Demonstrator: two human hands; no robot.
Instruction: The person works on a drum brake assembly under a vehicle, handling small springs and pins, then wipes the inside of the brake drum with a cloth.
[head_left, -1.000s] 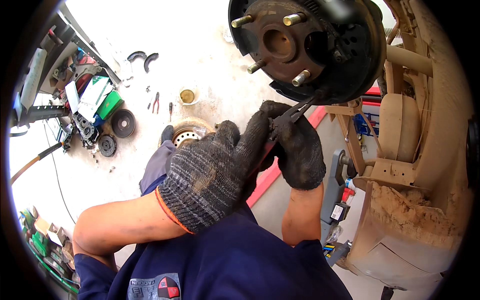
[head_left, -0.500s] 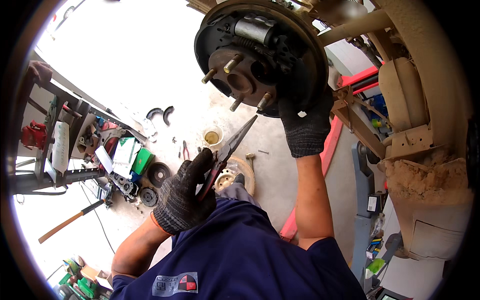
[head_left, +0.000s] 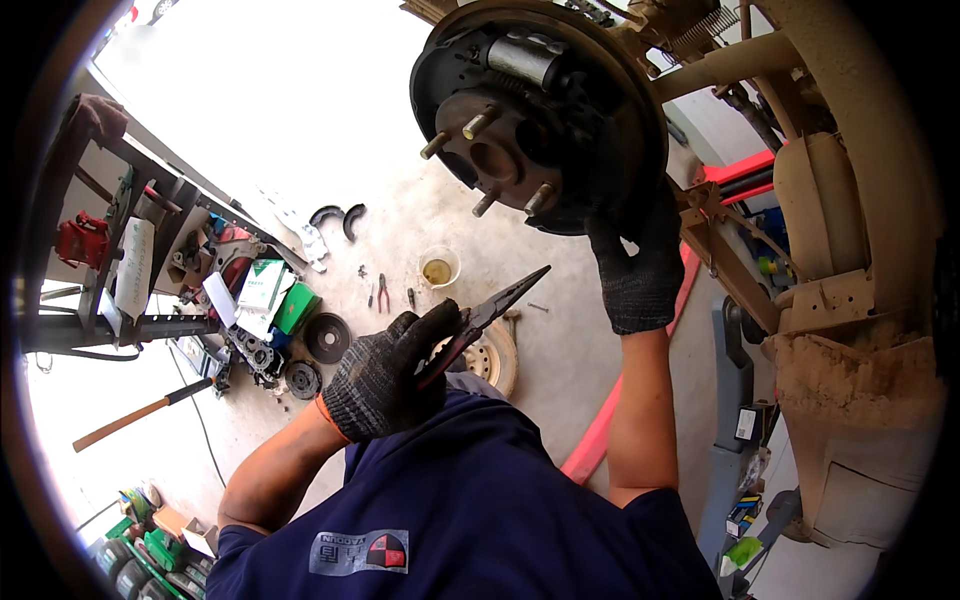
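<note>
My left hand, in a dark knitted glove, is closed round a pair of long-nose pliers. The jaws point up to the right, below the wheel hub and apart from it. Several studs stick out of the hub, which sits on an open drum brake with a silver cylinder near its top. My right hand, gloved alike, reaches up to the brake's lower right edge. Its fingers look curled there against the dark parts; what they grip is hidden in shadow.
Below lie a clear cup with yellowish liquid, small hand tools, curved brake shoes and a wheel. A cluttered rack stands left. A red lift arm and dusty vehicle underbody are right.
The pliers have dropped away from the hub and lie flatter, still in my left hand. My right hand stays at the brake's lower edge. The whole view has shifted slightly.
</note>
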